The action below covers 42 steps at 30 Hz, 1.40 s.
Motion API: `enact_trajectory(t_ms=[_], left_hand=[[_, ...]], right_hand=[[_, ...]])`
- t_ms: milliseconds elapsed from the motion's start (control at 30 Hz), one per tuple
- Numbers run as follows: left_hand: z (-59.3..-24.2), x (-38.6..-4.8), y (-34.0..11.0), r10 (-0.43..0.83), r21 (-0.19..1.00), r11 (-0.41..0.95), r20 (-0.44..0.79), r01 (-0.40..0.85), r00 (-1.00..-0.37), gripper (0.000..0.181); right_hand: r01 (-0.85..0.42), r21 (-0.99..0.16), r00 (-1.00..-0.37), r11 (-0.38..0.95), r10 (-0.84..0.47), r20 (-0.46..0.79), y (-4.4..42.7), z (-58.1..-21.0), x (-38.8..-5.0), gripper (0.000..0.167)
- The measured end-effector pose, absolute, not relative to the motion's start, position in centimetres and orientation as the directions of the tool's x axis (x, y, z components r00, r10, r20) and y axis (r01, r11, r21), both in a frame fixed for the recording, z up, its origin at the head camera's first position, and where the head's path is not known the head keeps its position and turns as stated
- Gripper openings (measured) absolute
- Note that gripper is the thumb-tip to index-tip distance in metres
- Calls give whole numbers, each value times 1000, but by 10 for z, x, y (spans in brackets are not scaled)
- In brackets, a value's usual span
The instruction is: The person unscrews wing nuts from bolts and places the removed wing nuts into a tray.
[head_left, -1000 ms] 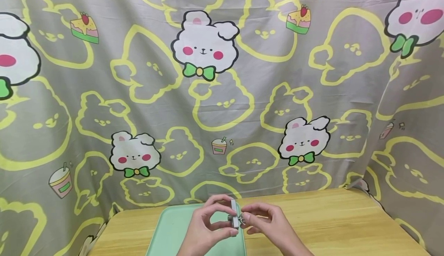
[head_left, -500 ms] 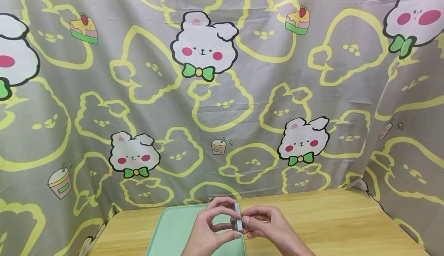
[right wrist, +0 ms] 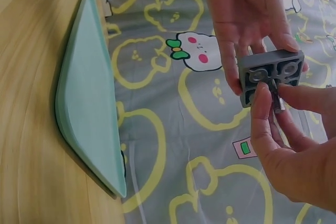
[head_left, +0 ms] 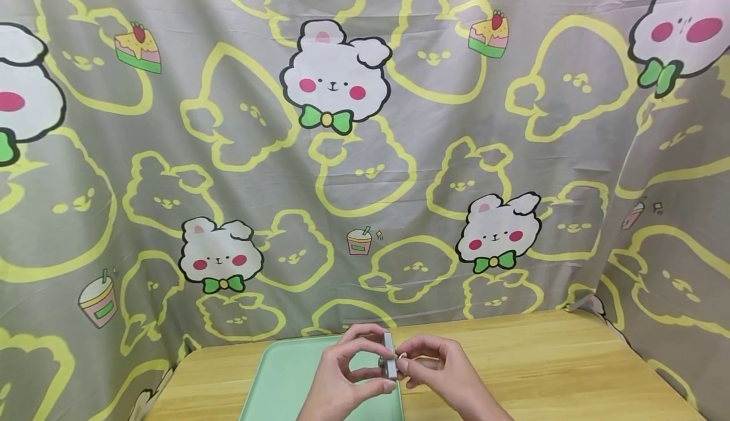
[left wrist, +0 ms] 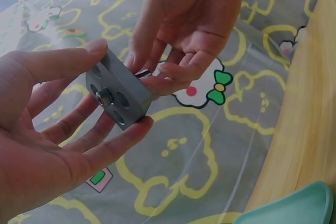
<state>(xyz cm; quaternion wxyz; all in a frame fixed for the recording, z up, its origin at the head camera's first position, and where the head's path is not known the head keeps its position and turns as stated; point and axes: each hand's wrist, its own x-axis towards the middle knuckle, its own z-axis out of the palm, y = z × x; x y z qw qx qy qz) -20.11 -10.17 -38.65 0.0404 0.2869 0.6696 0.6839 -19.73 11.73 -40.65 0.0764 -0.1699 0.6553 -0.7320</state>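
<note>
A grey rectangular block [head_left: 390, 356] with several round holes is held up above the green tray by my left hand [head_left: 345, 370], thumb on one edge and fingertips on the opposite one. In the left wrist view a bolt head [left wrist: 105, 97] sits at the middle of the block's outer face. From its ribbed back face a threaded bolt [right wrist: 278, 103] sticks out in the right wrist view. My right hand [head_left: 436, 364] pinches a small metal nut at the bolt, close to the block; fingertips mostly hide the nut, so its exact shape is unclear.
Below the hands lies a light green tray [head_left: 285, 370] on a wooden table [head_left: 570, 364]. A grey curtain [head_left: 365, 174] with cartoon bears hangs behind the table and along its sides.
The block and left hand have shifted slightly right. Shiny metal prongs showed beside the block a second ago; my right fingertips now cover most of them, having changed position slightly around them.
</note>
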Motion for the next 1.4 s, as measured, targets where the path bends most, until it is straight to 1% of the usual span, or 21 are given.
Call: enact_trajectory(t_ms=[133,300,367,433,500,533,633,733,800,867,900,933,1000,1033,1067,1133,1200,1267,1400], left_hand=[[-386,-202,-104,444,935,-141,354,326,-823,32],[-386,-204,-107,447,926,-177,378,334,-811,32],[-386,-204,-108,443,927,-183,375,328,-814,32],[-385,-204,-109,437,930,-184,368,319,-821,33],[-384,-204,-109,431,935,-184,354,304,-830,34],[-383,-204,-109,428,938,-185,346,293,-835,34],[-382,-204,-110,419,946,-188,322,265,-849,36],[-381,-203,-111,411,951,-194,303,242,-860,37],[-381,-203,-112,406,952,-197,297,234,-864,36],[-381,-203,-113,402,952,-201,295,231,-867,35],[-381,-203,-113,400,952,-204,294,229,-868,35],[-380,-203,-113,400,951,-207,295,228,-868,35],[-380,-203,-114,399,951,-209,296,229,-868,35],[-380,-203,-114,399,951,-211,297,228,-867,36],[-380,-203,-114,400,951,-212,296,227,-867,37],[-380,-203,-114,401,951,-211,295,226,-867,38],[-380,-203,-114,400,952,-210,293,224,-869,39],[-380,-203,-115,397,952,-210,293,225,-870,38],[-380,-203,-114,395,951,-204,299,234,-869,38]], right_hand=[[-206,-974,-925,-94,-305,225,113,-405,-194,24],[-316,-949,-920,-2,-242,307,107,-403,-189,18],[-373,-928,-906,27,-224,358,105,-403,-188,15],[-456,-889,-874,49,-214,437,103,-404,-187,12],[-565,-822,-814,67,-206,543,102,-406,-187,8],[-617,-783,-779,78,-201,593,101,-408,-188,10],[-754,-646,-655,117,-193,730,100,-413,-191,21],[-845,-512,-534,155,-190,824,99,-417,-194,31],[-893,-417,-445,171,-191,875,98,-419,-197,35],[-928,-329,-360,176,-193,913,97,-420,-200,31],[-941,-289,-321,175,-193,927,97,-420,-201,27],[-950,-260,-292,173,-193,937,96,-420,-201,22],[-960,-226,-257,168,-193,947,95,-418,-201,12],[-962,-218,-248,167,-192,949,95,-416,-201,10],[-962,-218,-249,167,-192,949,95,-415,-200,13],[-954,-246,-278,175,-193,941,95,-415,-199,23],[-940,-289,-322,180,-196,926,97,-416,-199,34],[-917,-360,-389,170,-197,900,99,-417,-197,41],[-833,-543,-553,105,-183,813,102,-413,-192,32]])
